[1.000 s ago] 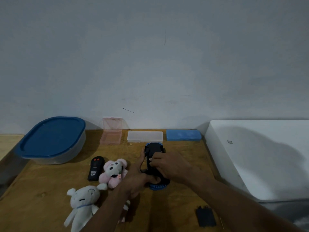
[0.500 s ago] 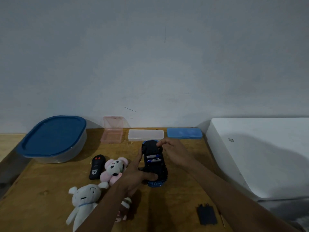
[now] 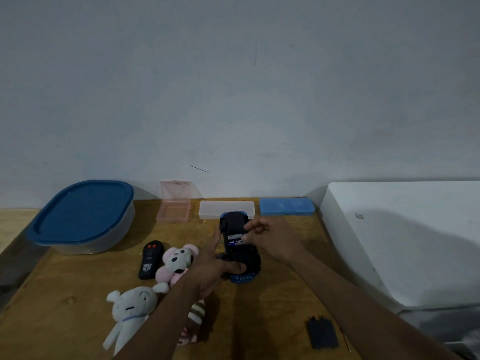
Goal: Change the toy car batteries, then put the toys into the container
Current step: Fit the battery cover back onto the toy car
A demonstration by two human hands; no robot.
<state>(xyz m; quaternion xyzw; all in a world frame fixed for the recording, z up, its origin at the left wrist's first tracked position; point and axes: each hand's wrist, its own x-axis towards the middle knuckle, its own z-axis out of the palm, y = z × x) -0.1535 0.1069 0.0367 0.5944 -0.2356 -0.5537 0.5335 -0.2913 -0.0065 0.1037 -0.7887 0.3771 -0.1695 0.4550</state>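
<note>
Wooden table (image 3: 272, 320) (toys (image 3: 130, 311), boxes (image 3: 226, 209), lidded container (image 3: 83, 216)).

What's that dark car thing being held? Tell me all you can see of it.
The toy car is flipped belly-up, a black plastic underside with blue bodywork showing at both ends. Its battery bay is open, labelled batteries inside. The left hand grips its near end; the right hand has fingertips at the batteries.

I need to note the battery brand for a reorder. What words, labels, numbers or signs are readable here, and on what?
"CUA...": partial white letters on the battery in the open underside of the toy car; the rest is hidden by the right hand.
Second battery above it: print too small to read.
Remote control: a white emblem with lettering near its lower end, too blurred to read.
Nothing else carries legible text.
</note>
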